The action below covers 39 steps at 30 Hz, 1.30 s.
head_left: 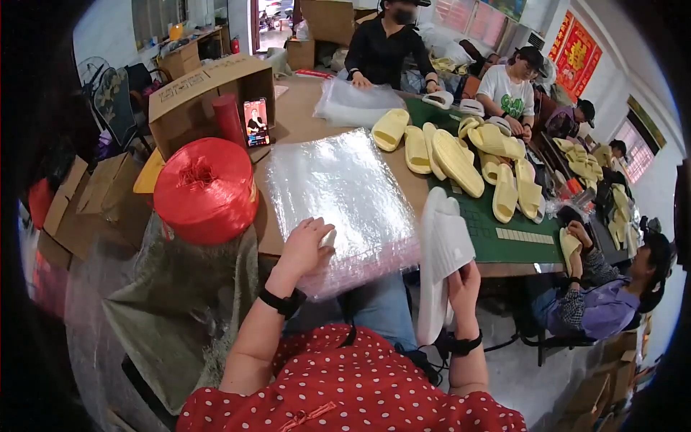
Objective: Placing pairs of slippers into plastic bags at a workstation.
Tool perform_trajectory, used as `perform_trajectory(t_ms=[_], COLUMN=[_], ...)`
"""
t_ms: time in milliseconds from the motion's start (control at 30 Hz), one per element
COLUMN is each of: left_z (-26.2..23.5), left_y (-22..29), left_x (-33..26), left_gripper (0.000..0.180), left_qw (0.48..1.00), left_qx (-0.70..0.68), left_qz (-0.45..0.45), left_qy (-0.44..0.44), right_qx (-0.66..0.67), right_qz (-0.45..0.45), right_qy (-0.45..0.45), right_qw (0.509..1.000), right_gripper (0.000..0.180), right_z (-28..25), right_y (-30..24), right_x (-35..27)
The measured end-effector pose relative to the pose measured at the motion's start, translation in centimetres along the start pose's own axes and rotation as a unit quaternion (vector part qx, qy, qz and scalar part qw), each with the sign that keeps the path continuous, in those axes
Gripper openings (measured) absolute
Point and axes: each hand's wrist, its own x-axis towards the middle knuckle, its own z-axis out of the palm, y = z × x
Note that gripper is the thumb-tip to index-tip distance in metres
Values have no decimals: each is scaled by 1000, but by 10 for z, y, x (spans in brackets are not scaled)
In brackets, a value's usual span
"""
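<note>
A stack of clear plastic bags (345, 187) with a pinkish near edge lies in front of me, jutting over the table's near edge. My left hand (308, 245) rests on its near left part. Its fingers are curled together, and a small whitish spot shows at them; I cannot make out whether a bag edge is pinched there. My right hand (464, 284) grips white slide slippers (444, 248) from the right, just beside the bags. They stand nearly upright, apparently a pair pressed together. Several pale yellow slippers (457, 160) lie beyond on the green mat (497, 248).
A large red twine roll (205, 191), a phone (256, 122) and an open cardboard box (209, 79) stand at left. Co-workers sit or stand around the far and right sides. One person's hands (363, 81) touch more clear bags (345, 104). Grey-green cloth (180, 309) hangs lower left.
</note>
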Motion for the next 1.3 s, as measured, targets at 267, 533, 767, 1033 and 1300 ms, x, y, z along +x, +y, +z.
perform_trajectory(t_ms=[267, 533, 767, 1033, 1300], left_z=[13, -16, -16, -13, -14], left_y=[-13, 18, 33, 58, 56], left_x=[7, 15, 6, 3, -2], left_gripper=[14, 10, 15, 12, 12], left_qw=[992, 972, 970, 961, 975], left_qx=[39, -106, -99, -205, -125], left_qz=[35, -12, 93, 133, 142], left_qy=[115, 208, 201, 132, 115], right_qx=[-79, -221, -307, -333, -331], right_qz=[-26, -63, -83, -73, -59], right_qy=[-194, -330, -263, -238, -215], right_qw=[977, 916, 911, 909, 917], right_gripper=[33, 30, 25, 25, 22], right_z=[44, 58, 75, 111, 126], right_y=[-56, -39, -43, -26, -13], right_x=[-10, -12, -4, 19, 29])
